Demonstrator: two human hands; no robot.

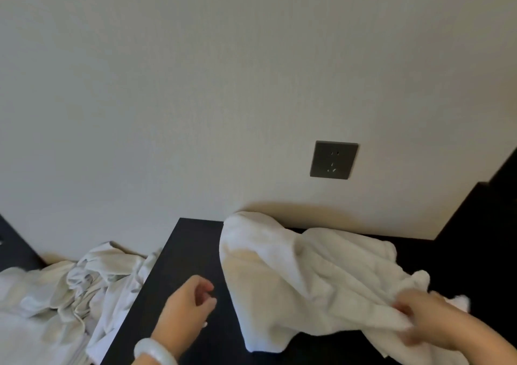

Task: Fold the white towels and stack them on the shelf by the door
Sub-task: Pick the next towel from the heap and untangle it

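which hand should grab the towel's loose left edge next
Probably the left. The left hand hangs empty over the dark table, right beside that edge of the towel, while the right hand grips the towel's other end.

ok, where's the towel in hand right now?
Head view, right of centre: the white towel lies crumpled on the dark tabletop, below the wall socket. The right hand grips its near right edge; the left hand is just left of it, empty.
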